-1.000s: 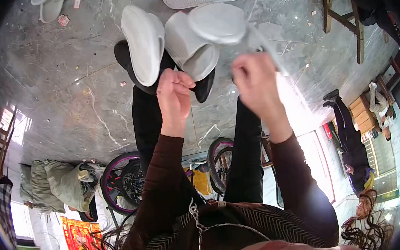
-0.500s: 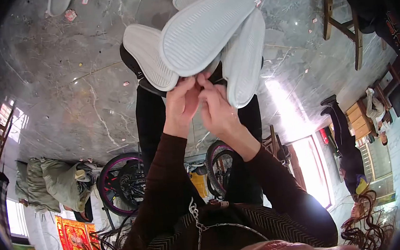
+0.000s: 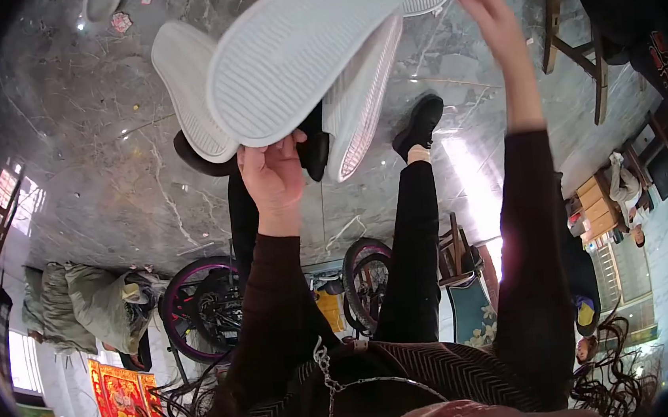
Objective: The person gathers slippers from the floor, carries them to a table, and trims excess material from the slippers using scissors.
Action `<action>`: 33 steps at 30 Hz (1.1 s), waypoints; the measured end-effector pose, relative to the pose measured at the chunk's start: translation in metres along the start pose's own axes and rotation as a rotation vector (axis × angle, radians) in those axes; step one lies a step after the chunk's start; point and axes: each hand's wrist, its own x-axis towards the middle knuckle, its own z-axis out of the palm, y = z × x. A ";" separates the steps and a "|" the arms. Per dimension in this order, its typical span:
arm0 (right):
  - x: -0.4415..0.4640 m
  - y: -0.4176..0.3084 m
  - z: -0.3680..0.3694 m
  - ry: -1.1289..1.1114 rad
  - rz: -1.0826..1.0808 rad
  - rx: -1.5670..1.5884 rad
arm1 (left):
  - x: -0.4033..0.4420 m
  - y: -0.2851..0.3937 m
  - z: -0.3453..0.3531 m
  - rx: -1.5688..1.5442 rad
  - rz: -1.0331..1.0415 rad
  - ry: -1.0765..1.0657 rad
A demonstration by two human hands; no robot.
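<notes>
Currently, my curled left hand grips a white slipper sole-up, long axis slanting forward-right; my right hand, empty, stretches its fingers.

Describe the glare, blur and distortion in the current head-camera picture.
Head view: bright glare bleaches a strip of the floor; same head view: the right hand looks somewhat blurred, while ridges on the uppermost white slipper remain readable; head view again: fisheye-like distortion bows the surroundings towards dark, rounded edges.
</notes>
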 end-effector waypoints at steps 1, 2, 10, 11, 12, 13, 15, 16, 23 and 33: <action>0.038 0.021 0.012 0.019 0.007 0.013 | 0.003 0.000 -0.010 -0.045 -0.005 -0.149; 0.067 0.047 0.022 0.002 -0.026 -0.169 | 0.004 0.001 -0.010 -0.008 -0.037 -0.108; 0.033 0.085 0.067 -0.142 0.113 -0.365 | 0.023 0.038 -0.012 -0.230 0.104 -0.142; 0.009 0.082 0.072 -0.115 0.106 -0.323 | 0.026 0.042 -0.016 -0.257 0.116 -0.128; -0.014 0.079 0.077 -0.090 0.099 -0.278 | 0.031 0.046 -0.024 -0.303 0.123 -0.165; -0.034 0.072 0.081 -0.093 0.103 -0.279 | 0.030 0.047 -0.017 -0.333 0.153 -0.187; -0.063 0.064 0.091 -0.159 0.415 0.162 | 0.030 0.052 -0.012 -0.304 0.136 -0.189; -0.069 0.071 0.098 -0.160 0.418 0.167 | 0.031 0.053 -0.013 -0.299 0.136 -0.188; -0.077 0.068 0.124 -0.027 1.009 1.206 | 0.032 0.051 -0.010 -0.263 0.118 -0.192; -0.075 -0.055 0.025 0.091 0.418 0.647 | 0.027 0.042 0.004 0.082 0.305 -0.148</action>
